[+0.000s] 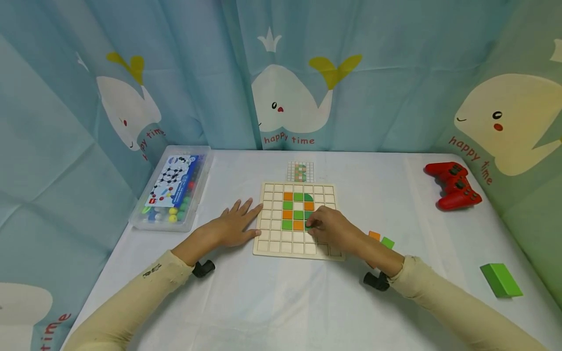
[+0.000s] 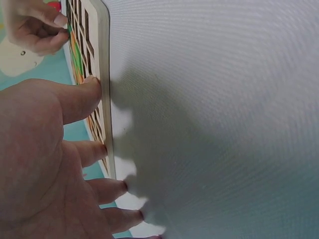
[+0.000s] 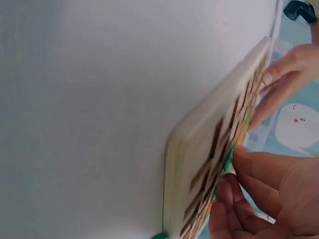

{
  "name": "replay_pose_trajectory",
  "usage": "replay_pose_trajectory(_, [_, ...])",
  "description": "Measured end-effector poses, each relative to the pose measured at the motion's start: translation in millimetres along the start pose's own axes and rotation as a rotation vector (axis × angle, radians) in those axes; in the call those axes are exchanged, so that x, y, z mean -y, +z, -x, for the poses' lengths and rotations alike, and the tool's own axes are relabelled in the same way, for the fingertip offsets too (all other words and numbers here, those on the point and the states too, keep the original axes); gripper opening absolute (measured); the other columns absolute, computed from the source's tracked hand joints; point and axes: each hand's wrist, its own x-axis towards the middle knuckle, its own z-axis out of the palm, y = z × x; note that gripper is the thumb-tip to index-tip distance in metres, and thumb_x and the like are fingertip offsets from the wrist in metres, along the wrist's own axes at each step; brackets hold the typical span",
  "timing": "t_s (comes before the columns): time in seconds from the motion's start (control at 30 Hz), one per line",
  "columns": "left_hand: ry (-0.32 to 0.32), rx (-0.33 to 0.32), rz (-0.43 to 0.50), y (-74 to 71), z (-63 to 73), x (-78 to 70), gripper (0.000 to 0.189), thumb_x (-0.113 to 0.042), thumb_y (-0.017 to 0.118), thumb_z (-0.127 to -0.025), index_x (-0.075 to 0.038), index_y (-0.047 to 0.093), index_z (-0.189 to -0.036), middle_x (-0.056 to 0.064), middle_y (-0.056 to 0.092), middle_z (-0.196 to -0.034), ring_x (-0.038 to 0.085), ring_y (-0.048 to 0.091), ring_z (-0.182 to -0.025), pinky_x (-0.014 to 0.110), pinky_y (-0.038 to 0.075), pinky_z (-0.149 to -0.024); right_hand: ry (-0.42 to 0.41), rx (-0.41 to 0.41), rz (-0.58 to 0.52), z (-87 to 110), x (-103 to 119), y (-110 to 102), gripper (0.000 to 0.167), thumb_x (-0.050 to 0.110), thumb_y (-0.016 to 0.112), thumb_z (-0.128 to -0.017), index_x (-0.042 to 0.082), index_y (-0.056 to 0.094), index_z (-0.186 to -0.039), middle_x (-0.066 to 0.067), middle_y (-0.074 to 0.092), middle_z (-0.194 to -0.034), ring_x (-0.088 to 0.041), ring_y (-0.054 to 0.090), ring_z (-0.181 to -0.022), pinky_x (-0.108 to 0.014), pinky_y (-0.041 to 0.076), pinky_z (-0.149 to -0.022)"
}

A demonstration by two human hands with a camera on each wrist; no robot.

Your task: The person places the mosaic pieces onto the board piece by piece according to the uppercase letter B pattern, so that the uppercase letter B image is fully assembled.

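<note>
A wooden grid board (image 1: 273, 247) lies mid-table, with orange and green square tiles (image 1: 288, 196) and a dark green rounded tile (image 1: 309, 197) set in its cells. At the pattern's lower right, my right hand (image 1: 335, 229) pinches a green tile (image 3: 229, 158) between thumb and fingers, right at the board's surface. Its fingers partly cover that tile. My left hand (image 1: 234, 226) rests flat at the board's left side with fingers spread. In the left wrist view, its thumb (image 2: 82, 99) and index finger touch the board's edge.
Behind the board lies a small pattern card (image 1: 300, 171). Loose orange (image 1: 374, 235) and green tiles (image 1: 388, 242) sit by the right forearm. A clear plastic case of coloured balls (image 1: 171, 190) stands left. Right are a red game controller (image 1: 453, 186) and a green block (image 1: 501, 280).
</note>
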Motion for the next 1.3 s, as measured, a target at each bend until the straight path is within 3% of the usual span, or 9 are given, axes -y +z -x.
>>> replay_pose_trajectory(0.17, [-0.006, -0.002, -0.004, -0.5, -1.3, -0.8, 0.077, -0.051, 0.049, -0.11, -0.022, 0.013, -0.172, 0.017, 0.004, -0.177, 0.045, 0.001, -0.162, 0.067, 0.011, -0.127, 0.081, -0.035, 0.0, 4.7, -7.0, -16.1, 0.014, 0.007, 0.071, -0.101, 0.002, 0.074, -0.114, -0.008, 0.066, -0.108, -0.024, 0.063, -0.101, -0.044, 0.056, -0.092])
replay_pose_trajectory(0.37, [-0.013, 0.002, -0.017, -0.3, -1.9, -1.1, 0.078, -0.051, 0.049, -0.11, -0.021, 0.013, -0.172, 0.018, 0.005, -0.177, 0.046, 0.001, -0.162, 0.067, 0.012, -0.127, 0.197, -0.055, 0.021, 24.1, -27.7, -50.0, 0.016, 0.012, 0.07, -0.102, 0.003, 0.072, -0.116, -0.011, 0.066, -0.11, -0.029, 0.06, -0.104, -0.048, 0.053, -0.093])
replay_pose_trajectory(0.67, [-0.013, 0.007, -0.017, 0.6, -2.2, -1.2, 0.079, -0.052, 0.049, -0.11, -0.021, 0.013, -0.172, 0.018, 0.005, -0.177, 0.046, 0.002, -0.162, 0.068, 0.013, -0.127, 0.339, 0.139, 0.048, 64.6, -65.4, -93.5, 0.03, 0.021, 0.076, -0.098, -0.001, 0.065, -0.116, -0.008, 0.065, -0.103, -0.024, 0.058, -0.095, -0.035, 0.053, -0.079])
replay_pose_trajectory(0.83, [-0.019, 0.01, -0.026, 1.1, -3.1, -0.1, 0.079, -0.053, 0.049, -0.11, -0.021, 0.012, -0.172, 0.017, 0.004, -0.177, 0.046, 0.001, -0.162, 0.067, 0.012, -0.127, 0.328, 0.203, 0.01, 77.1, -80.6, -93.3, 0.024, 0.015, 0.077, -0.097, 0.001, 0.064, -0.111, -0.005, 0.062, -0.1, -0.023, 0.055, -0.095, -0.03, 0.051, -0.076])
replay_pose_trajectory(1.03, [-0.025, 0.007, -0.037, 1.4, -2.8, -1.1, 0.079, -0.054, 0.049, -0.109, -0.022, 0.012, -0.172, 0.017, 0.004, -0.177, 0.045, 0.001, -0.162, 0.067, 0.013, -0.127, 0.323, 0.131, 0.015, 75.5, -87.6, -84.7, 0.021, 0.013, 0.073, -0.1, 0.0, 0.065, -0.115, -0.005, 0.064, -0.101, -0.023, 0.056, -0.096, -0.031, 0.052, -0.077])
replay_pose_trajectory(1.3, [-0.023, 0.01, -0.019, 0.3, -1.3, -1.8, 0.079, -0.053, 0.05, -0.11, -0.022, 0.012, -0.172, 0.017, 0.003, -0.177, 0.045, 0.0, -0.162, 0.067, 0.012, -0.127, 0.321, 0.107, -0.014, 71.9, -88.6, -80.5, 0.028, 0.018, 0.076, -0.098, 0.0, 0.065, -0.117, -0.007, 0.063, -0.104, -0.025, 0.055, -0.098, -0.035, 0.051, -0.079])
